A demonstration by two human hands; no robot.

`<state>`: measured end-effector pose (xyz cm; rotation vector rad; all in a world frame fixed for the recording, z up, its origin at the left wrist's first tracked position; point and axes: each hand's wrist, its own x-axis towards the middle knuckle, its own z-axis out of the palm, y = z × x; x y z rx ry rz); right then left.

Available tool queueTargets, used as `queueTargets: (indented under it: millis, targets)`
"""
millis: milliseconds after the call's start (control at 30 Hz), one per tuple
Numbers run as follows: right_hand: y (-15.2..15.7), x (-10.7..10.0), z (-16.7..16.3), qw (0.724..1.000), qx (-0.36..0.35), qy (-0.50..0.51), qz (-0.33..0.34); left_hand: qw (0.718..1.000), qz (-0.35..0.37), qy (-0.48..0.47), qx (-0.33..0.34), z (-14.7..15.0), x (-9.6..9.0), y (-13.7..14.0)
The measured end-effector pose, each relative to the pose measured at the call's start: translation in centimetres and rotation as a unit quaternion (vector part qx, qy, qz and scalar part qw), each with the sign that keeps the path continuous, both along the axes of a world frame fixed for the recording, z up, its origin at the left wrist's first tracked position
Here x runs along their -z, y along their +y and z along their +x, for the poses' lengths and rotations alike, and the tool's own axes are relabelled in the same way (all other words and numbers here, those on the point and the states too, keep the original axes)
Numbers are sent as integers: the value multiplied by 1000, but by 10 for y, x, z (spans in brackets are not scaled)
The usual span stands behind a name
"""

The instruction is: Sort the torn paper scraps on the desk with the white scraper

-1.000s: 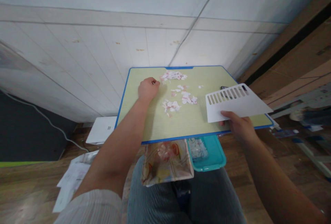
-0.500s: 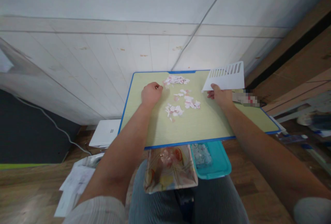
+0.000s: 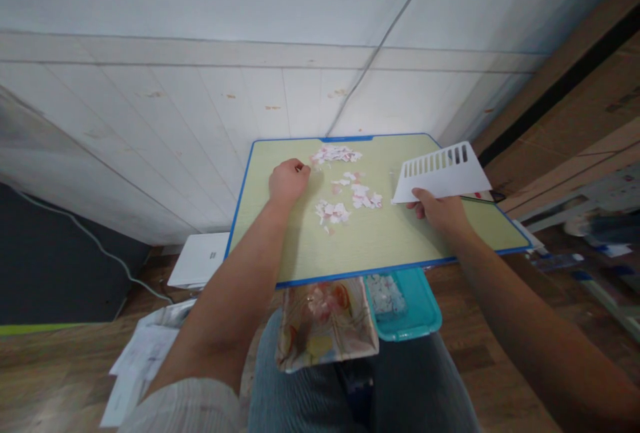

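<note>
My right hand [image 3: 437,211] grips a white sheet [image 3: 443,179] by its near edge, thumb on top. A row of slots is cut along the sheet's far side, and it is held tilted over the right part of the table. My left hand [image 3: 289,181] rests closed on the yellow-green tabletop [image 3: 345,249], left of the scraps. Whether its curled fingers hold something small, I cannot tell. Torn white and pinkish paper scraps lie between my hands: a far pile [image 3: 336,153], a near pile [image 3: 333,212] and looser bits [image 3: 366,196].
Under the table's blue front edge, a patterned fabric-like tray [image 3: 327,346] sits over my lap beside a turquoise container [image 3: 423,306] with pale shredded bits. A white panelled wall [image 3: 215,99] stands behind. Brown cardboard [image 3: 580,99] rises at the right; papers [image 3: 145,349] lie lower left.
My right hand has come a little nearer and to the right, lowering and tilting the slotted sheet, which now covers most of the item behind it. My left hand stays put.
</note>
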<state>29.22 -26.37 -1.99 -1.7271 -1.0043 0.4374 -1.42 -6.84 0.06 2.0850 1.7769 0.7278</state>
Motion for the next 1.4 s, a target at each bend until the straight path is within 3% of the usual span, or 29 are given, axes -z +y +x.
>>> queueTargets:
  millis: [267,433,700,900,1100,1400]
  targets:
    - [-68,0,-26,998,-32,-44,-27,1000,-1,4,0,0,0,0]
    - [-91,-7,-40,995,-85,6,-53,1000,-6,1,-3,0,-1,0]
    - [-94,-17,-41,982,-140,101,-78,1000,-6,1,-4,1,-2,-1]
    - [-95,-23,-41,982,-153,104,-49,1000,-1,5,-6,2,-2,0]
    - [-93,-22,-44,989,-111,82,-46,1000,-5,9,-5,2,-4,-1]
    - [-94,-21,-44,983,-153,99,-32,1000,2,4,-3,1,-2,1]
